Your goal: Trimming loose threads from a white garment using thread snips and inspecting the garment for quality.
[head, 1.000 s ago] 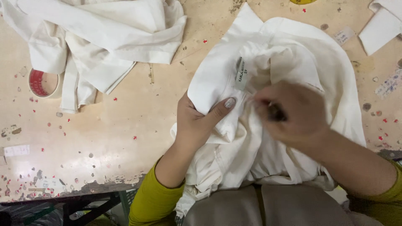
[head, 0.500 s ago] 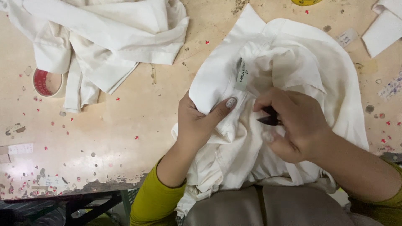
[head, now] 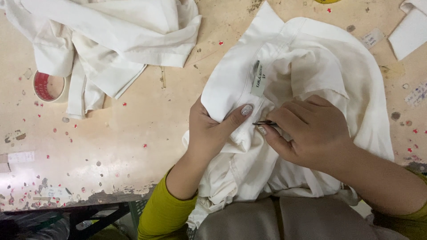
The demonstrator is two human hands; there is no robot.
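A garment workshop, by the look of it.
A worn, paint-chipped desk [head: 111,146] strewn with red specks carries a heap of white garments [head: 111,40] at its far left corner, a tape roll [head: 49,86] just beside that heap, and paper labels [head: 371,38] towards the far right.

Crumpled white garment [head: 307,71], dark snips [head: 265,123] against it

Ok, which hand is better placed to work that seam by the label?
Probably the right hand: it holds the small dark tool with its tip at the seam, while the left hand pinches the white garment.
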